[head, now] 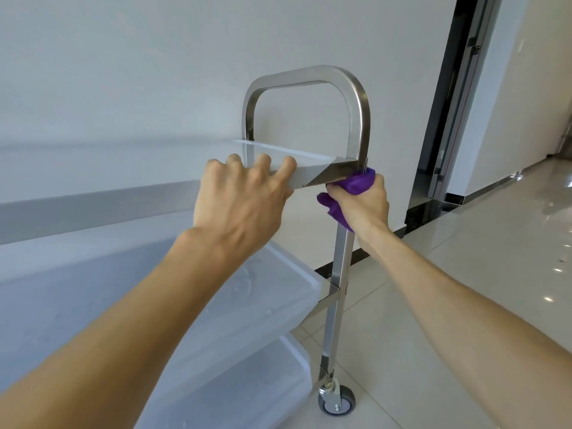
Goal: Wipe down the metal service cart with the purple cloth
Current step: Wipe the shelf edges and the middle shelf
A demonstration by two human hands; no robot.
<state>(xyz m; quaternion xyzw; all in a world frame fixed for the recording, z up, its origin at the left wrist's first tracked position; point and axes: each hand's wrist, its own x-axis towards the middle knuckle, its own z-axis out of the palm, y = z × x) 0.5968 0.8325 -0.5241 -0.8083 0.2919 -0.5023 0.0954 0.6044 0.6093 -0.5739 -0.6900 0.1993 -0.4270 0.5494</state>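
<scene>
The purple cloth point(356, 184) is gripped round the cart point(343, 252) post by the right hand point(362, 202); the top shelf rim point(309, 176) is clasped by the left hand point(244, 196) (the cart could roll on its castor point(339, 400)).

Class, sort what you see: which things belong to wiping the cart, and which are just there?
Part of the job: cart, purple cloth, right hand gripping the cloth, left hand holding the top shelf.

Just there: wall, floor, door frame.

One metal cart point(359, 119) with three shelves, one caster wheel point(339, 400), one purple cloth point(356, 184), two hands.
</scene>
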